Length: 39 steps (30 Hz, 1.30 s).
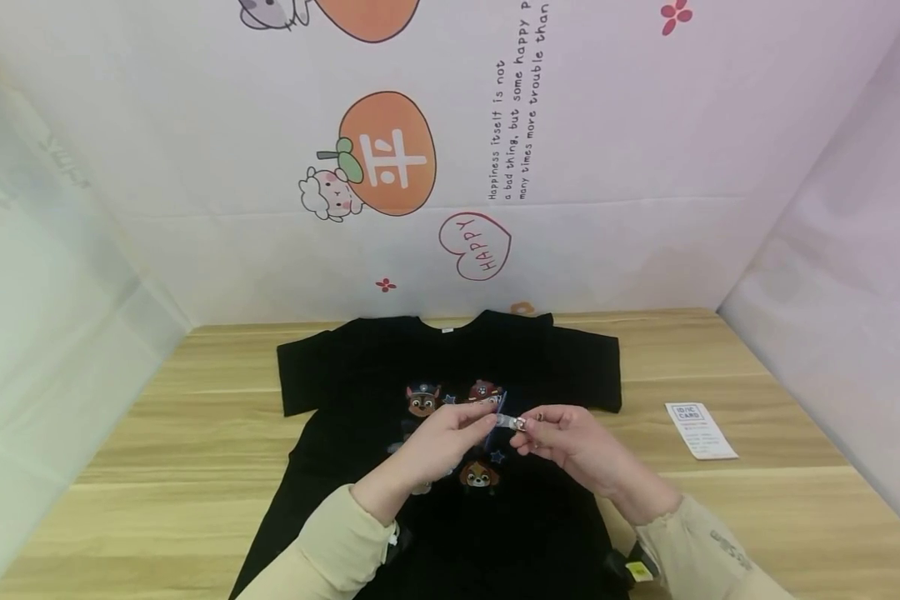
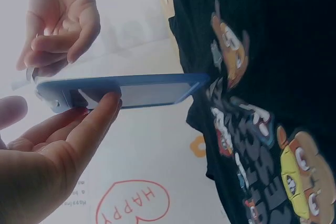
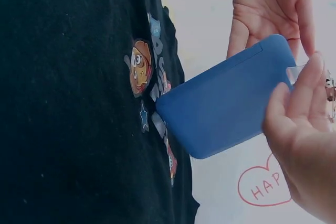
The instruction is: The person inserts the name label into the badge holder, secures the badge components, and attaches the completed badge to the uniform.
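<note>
Both hands meet over the front of a black T-shirt [image 1: 540,533] spread on the table. Between them is a blue card holder [image 3: 226,98], seen nearly edge-on in the left wrist view and from its plain blue side in the right wrist view. A short transparent strap [image 1: 506,421] joins its top to a small metal clip [image 1: 521,424]. My left hand [image 1: 446,437] grips the card holder by the strap end, its fingers against the windowed face. My right hand [image 1: 573,442] pinches the strap at the clip between thumb and fingers.
A white printed card [image 1: 699,430] lies on the wooden table [image 1: 780,500] to the right of the shirt. Behind the table hangs a white cloth [image 1: 615,150] with cartoon prints. White cloth walls stand at both sides.
</note>
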Tool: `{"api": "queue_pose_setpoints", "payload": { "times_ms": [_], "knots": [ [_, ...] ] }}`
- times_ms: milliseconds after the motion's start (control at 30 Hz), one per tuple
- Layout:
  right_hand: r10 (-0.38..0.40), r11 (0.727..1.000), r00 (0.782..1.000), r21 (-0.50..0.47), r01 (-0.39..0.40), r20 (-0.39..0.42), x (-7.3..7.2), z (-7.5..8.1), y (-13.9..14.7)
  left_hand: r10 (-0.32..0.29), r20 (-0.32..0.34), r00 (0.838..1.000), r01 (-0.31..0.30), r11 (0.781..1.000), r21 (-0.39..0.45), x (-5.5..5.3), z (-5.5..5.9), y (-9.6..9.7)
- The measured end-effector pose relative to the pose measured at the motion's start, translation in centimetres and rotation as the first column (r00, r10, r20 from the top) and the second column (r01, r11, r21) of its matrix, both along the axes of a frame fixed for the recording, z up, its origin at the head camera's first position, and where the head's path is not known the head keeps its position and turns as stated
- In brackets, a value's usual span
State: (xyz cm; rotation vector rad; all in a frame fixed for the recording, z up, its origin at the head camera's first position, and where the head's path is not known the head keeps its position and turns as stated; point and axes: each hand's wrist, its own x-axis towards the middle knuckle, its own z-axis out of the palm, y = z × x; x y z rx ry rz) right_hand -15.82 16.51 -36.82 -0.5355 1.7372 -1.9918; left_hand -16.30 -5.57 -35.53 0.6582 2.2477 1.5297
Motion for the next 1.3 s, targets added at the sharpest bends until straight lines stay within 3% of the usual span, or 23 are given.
{"api": "queue_pose_setpoints", "payload": {
  "times_ms": [200,400,533,767,900,1100,1300],
  "knots": [
    [0.032,0.999,0.999,-0.007,-0.032,0.043,0.4,0.1,-0.2,-0.009,0.025,1.0,0.009,1.0,0.012,0.0,-0.4,0.1],
    [0.065,0.993,0.997,-0.101,-0.061,0.037,0.6,0.0,-0.5,-0.013,0.041,0.999,0.011,0.999,0.044,-0.1,-0.5,0.2],
    [0.079,0.985,0.996,-0.16,-0.07,0.05,0.8,0.1,-0.9,0.0,0.008,1.0,0.0,1.0,0.013,-0.1,-0.4,0.2],
    [0.068,0.989,0.997,-0.138,-0.062,0.038,1.0,0.3,-1.7,0.047,-0.044,0.998,-0.046,0.999,0.008,0.0,-0.5,0.3],
    [0.068,0.985,0.997,-0.16,-0.064,0.024,1.1,0.2,-1.9,0.034,-0.105,0.994,-0.04,0.998,-0.051,0.1,-0.6,0.3],
    [0.042,0.985,0.998,-0.167,-0.049,-0.046,1.4,-0.3,-1.9,-0.025,-0.244,0.969,-0.022,0.982,-0.188,0.4,-0.3,0.3],
    [0.053,0.979,0.995,-0.193,-0.069,-0.09,1.5,-0.8,-1.9,-0.083,-0.357,0.93,-0.003,0.972,-0.235,0.6,-0.3,0.3]
  ]
}}
